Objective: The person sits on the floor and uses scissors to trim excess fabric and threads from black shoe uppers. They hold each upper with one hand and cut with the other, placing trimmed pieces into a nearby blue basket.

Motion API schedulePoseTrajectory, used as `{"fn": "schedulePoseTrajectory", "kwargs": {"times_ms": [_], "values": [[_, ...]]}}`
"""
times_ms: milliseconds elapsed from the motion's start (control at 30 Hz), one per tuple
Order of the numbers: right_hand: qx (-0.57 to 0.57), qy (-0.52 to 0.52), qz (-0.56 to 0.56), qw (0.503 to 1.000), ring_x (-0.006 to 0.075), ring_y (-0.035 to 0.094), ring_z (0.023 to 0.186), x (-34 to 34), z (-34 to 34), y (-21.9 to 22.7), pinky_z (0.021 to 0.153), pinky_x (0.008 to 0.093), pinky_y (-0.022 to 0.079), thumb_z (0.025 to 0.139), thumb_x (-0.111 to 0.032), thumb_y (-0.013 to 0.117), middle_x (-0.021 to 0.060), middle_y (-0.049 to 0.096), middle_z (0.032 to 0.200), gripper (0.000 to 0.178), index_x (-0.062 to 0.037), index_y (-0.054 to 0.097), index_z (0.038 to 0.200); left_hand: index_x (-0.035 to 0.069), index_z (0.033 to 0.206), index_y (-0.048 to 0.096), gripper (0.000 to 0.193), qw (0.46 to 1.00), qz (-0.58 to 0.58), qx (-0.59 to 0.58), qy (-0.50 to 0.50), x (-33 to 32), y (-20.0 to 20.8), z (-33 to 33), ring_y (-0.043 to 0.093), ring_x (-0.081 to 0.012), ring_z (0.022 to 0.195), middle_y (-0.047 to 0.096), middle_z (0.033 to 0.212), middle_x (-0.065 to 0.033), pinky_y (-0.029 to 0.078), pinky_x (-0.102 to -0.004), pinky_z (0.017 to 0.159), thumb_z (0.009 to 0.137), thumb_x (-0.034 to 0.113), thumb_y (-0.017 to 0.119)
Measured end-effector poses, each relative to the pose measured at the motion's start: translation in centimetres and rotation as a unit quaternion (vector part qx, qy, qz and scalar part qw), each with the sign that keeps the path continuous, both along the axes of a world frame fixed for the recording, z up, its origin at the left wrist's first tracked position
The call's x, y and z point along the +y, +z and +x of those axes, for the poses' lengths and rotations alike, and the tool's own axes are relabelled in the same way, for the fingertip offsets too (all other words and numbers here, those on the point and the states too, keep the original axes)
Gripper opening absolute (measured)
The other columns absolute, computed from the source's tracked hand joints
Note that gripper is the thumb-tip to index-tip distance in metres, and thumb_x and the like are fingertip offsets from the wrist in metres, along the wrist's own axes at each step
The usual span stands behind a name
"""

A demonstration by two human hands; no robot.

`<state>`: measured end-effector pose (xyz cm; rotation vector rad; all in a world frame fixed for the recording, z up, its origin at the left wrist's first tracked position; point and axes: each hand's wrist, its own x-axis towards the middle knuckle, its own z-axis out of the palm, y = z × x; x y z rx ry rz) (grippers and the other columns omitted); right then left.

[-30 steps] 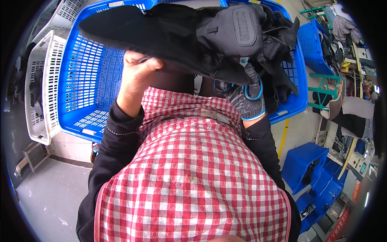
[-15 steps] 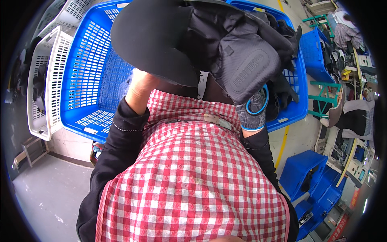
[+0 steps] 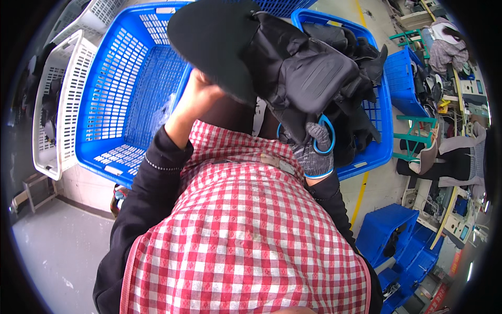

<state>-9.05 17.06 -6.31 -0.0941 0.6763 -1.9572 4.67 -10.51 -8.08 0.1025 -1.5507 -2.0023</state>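
Note:
My bare left hand (image 3: 201, 94) is closed on the lower edge of a black sewn piece (image 3: 219, 49) with a smooth, rounded, stiff-looking panel at its left end. Crumpled black fabric continues from it to the right, with a raised oblong padded patch (image 3: 319, 78). My right hand (image 3: 314, 149), in a grey knitted glove, sits under the fabric's lower right edge. Blue loop handles, apparently of scissors (image 3: 331, 131), surround its thumb and show beside its fingers; the blades are hidden. Whether the right fingers also pinch the fabric cannot be seen.
A blue slatted basket (image 3: 94, 120) stands at left beside a white crate (image 3: 65, 110). Another blue basket (image 3: 384, 136) at right holds black fabric pieces (image 3: 366, 118). Farther right are more blue crates (image 3: 387, 227), green stands (image 3: 418, 133) and a person (image 3: 460, 157) bending at workbenches.
The black piece has shifted right and tilted, its rounded panel now farther from the left basket. My left hand moved right; the right hand moved slightly left, showing more glove and blue loop.

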Motion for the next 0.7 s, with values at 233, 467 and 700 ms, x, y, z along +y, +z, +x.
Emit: {"fn": "schedulePoseTrajectory", "kwargs": {"times_ms": [233,467,700], "values": [[0.358,-0.095,0.294,0.881,0.0196,0.064,0.085,2.3,-0.7,-0.3,0.078,0.0375,0.054,0.103,-0.032,0.067,0.0114,0.066,0.101,0.037,-0.0035,0.059,0.125,-0.001,0.118,0.072,0.034,0.974,-0.129,-0.173,-0.064,-5.4,3.3,0.4,0.068,-0.0074,0.094,0.076,0.101,-0.0001,0.055,-0.0261,0.092,0.089,0.011,0.083],[0.751,0.055,0.315,0.578,0.0275,0.075,0.084,4.1,-2.7,1.2,0.076,0.0344,0.06,0.085,-0.011,0.079,0.0147,0.075,0.101,0.036,-0.0052,0.073,0.12,-0.003,0.12,0.07,0.038,0.964,-0.081,-0.189,-0.167,-6.5,1.7,0.7,0.069,-0.0086,0.093,0.076,0.101,-0.0018,0.055,-0.0261,0.091,0.09,0.014,0.084],[0.794,0.118,0.276,0.529,0.0342,0.074,0.093,-0.5,-2.6,1.1,0.082,0.0396,0.06,0.083,-0.013,0.081,0.0187,0.075,0.108,0.039,-0.0042,0.074,0.121,-0.004,0.123,0.069,0.048,0.956,-0.128,-0.218,-0.151,-7.4,1.9,0.1,0.071,-0.0134,0.091,0.075,0.102,-0.005,0.056,-0.0266,0.091,0.087,0.024,0.086]]}}
